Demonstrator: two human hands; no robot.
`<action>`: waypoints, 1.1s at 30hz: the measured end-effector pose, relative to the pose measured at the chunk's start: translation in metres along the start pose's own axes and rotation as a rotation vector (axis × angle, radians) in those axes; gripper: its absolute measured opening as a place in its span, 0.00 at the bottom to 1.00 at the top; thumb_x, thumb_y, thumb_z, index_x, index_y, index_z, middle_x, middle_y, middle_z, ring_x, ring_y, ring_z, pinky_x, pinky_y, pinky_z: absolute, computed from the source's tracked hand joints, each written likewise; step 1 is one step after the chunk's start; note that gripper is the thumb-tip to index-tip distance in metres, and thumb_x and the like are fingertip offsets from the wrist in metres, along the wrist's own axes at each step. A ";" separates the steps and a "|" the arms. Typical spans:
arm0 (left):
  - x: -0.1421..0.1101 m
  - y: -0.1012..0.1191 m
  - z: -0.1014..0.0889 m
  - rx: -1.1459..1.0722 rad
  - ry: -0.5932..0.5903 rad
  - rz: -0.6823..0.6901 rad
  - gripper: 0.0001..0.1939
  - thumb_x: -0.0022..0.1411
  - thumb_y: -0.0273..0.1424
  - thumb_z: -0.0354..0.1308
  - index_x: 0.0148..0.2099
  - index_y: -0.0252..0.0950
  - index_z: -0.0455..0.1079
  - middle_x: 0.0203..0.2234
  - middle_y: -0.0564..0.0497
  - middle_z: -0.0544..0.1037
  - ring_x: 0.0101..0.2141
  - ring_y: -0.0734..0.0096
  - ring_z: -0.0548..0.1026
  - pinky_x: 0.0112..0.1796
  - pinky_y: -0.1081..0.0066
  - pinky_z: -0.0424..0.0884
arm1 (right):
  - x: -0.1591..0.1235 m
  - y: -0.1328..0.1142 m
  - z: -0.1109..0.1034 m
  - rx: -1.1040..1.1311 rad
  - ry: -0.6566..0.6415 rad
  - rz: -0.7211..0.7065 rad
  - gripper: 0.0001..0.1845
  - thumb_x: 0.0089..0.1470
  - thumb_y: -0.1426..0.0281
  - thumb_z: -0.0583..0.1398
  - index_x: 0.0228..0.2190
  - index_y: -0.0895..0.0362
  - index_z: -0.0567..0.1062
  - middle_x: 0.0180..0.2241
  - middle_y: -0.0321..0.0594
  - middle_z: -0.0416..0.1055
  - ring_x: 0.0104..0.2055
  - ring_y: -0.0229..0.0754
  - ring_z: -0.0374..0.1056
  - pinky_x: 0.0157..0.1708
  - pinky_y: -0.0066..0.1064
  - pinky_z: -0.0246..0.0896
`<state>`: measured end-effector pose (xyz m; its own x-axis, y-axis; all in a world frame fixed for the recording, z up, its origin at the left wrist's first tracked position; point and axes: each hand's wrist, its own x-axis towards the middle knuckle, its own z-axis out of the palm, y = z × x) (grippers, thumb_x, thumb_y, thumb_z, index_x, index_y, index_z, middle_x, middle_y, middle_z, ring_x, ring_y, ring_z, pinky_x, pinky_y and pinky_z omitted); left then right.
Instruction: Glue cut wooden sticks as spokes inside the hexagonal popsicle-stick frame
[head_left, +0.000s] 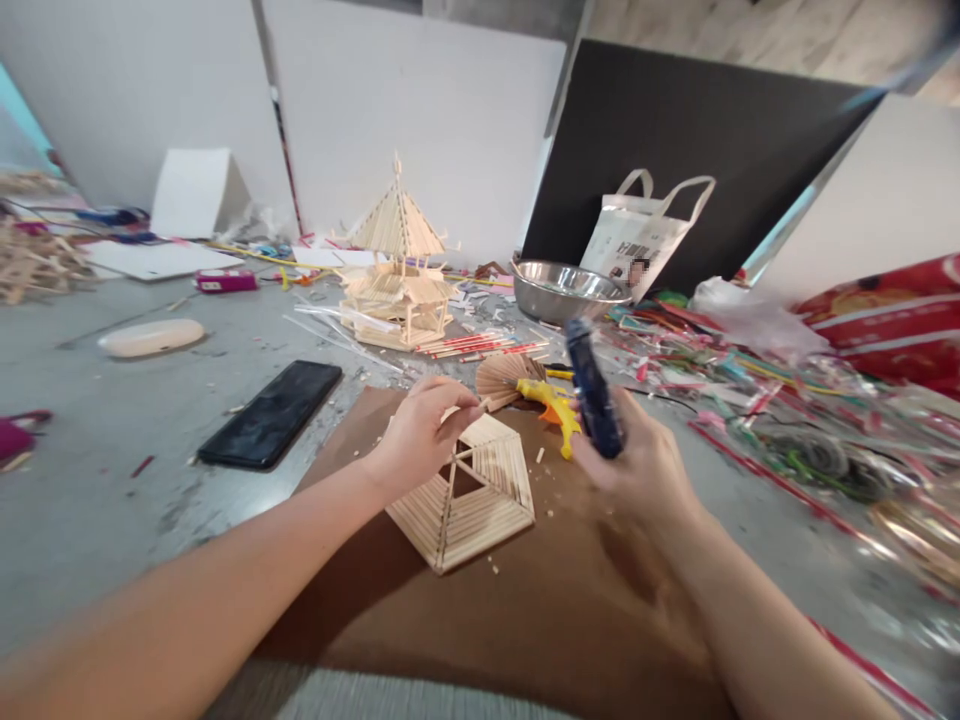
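Over the upper left of a six-sided panel of pale matchsticks (487, 515), my left hand (416, 435) is closed, thumb and fingers together at the tips. What the fingertips hold, if anything, is too small to make out. The panel lies on a brown sheet (555, 620) and has dark gaps near its middle. To the right, my right hand (645, 455) grips a dark blue tool (592, 385), raised and blurred; its kind is unclear. Just left of this hand lies a yellow glue gun (553, 408), partly hidden behind my fingers.
A matchstick pavilion (397, 265) stands behind the sheet, with red-tipped sticks (476, 345) beside it. A black phone (271, 415) lies left. Further back are a metal bowl (566, 290) and a cloth bag (637, 230). Tangled strips and wires (817, 450) cover the right side.
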<state>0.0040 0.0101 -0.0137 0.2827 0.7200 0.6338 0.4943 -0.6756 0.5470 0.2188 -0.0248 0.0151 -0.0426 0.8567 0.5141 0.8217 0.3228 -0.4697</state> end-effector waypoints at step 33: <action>0.000 0.003 -0.003 0.073 -0.063 0.118 0.07 0.55 0.29 0.49 0.31 0.33 0.67 0.30 0.47 0.71 0.38 0.67 0.66 0.38 0.67 0.65 | -0.002 -0.004 0.019 -0.367 -0.306 -0.162 0.24 0.35 0.71 0.54 0.40 0.57 0.65 0.36 0.43 0.69 0.38 0.47 0.64 0.34 0.33 0.54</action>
<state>0.0029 0.0074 -0.0101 0.3925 0.6460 0.6547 0.5120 -0.7448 0.4279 0.2049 -0.0201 0.0022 -0.3055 0.9038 0.2996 0.9341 0.3456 -0.0901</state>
